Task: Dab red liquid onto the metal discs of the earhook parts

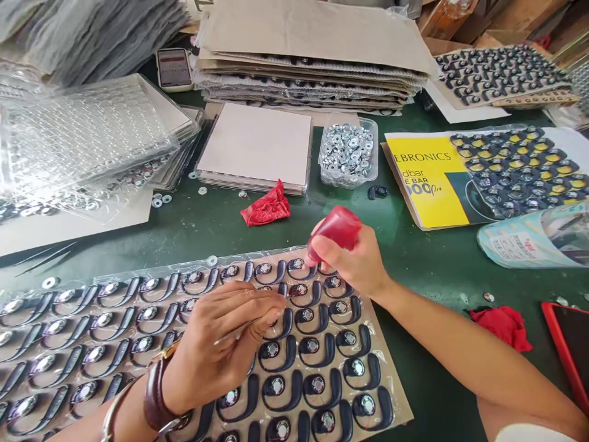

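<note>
My right hand (pixel 356 261) is wrapped round a red squeeze bottle (pixel 338 230), tilted with its lower end over the far right rows of black ear-hook earphone parts (pixel 317 385). These lie in rows on a brown board (pixel 391 402) under clear film, each with a round silvery speaker in it. Above the middle of the board is my left hand (pixel 230 337), its fingers pressed together in a pinch. What the fingertips hold, if anything, is hidden.
A clear tub of metal washers (pixel 348 153) stands beyond the board, beside a stack of pale sheets (pixel 260 144). Crumpled red wrappers (pixel 267 205) lie nearby. Tweezers (pixel 46 258) are at the left, a yellow printed box (pixel 427 178) and a blue-patterned cup (pixel 519 239) at the right.
</note>
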`<action>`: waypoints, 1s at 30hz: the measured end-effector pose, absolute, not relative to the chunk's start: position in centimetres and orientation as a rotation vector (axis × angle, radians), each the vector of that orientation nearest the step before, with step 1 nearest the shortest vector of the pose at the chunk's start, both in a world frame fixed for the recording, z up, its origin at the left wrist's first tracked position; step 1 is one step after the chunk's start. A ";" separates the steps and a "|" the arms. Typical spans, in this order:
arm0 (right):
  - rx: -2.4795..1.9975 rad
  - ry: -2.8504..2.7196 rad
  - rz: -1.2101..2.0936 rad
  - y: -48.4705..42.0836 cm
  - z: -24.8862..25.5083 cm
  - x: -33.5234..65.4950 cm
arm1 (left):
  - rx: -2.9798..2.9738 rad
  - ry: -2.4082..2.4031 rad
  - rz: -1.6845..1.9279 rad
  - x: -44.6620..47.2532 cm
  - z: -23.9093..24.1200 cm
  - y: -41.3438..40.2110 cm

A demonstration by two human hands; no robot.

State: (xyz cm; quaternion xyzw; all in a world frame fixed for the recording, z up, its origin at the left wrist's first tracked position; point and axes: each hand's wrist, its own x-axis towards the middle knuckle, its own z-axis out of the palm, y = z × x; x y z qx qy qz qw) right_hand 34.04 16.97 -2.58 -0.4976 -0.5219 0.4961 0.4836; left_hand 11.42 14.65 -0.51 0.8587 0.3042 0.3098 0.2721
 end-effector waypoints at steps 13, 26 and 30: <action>-1.170 -1.338 0.984 17.8 -4.9 33.4 | 2.932 0.571 0.804 12.0 -2.3 15.1; -1.307 -1.497 0.902 18.0 -5.1 33.5 | 3.184 0.443 0.799 12.7 -2.6 14.3; -1.296 -1.452 0.899 18.0 -5.1 33.4 | 3.158 0.450 0.797 12.7 -2.5 14.3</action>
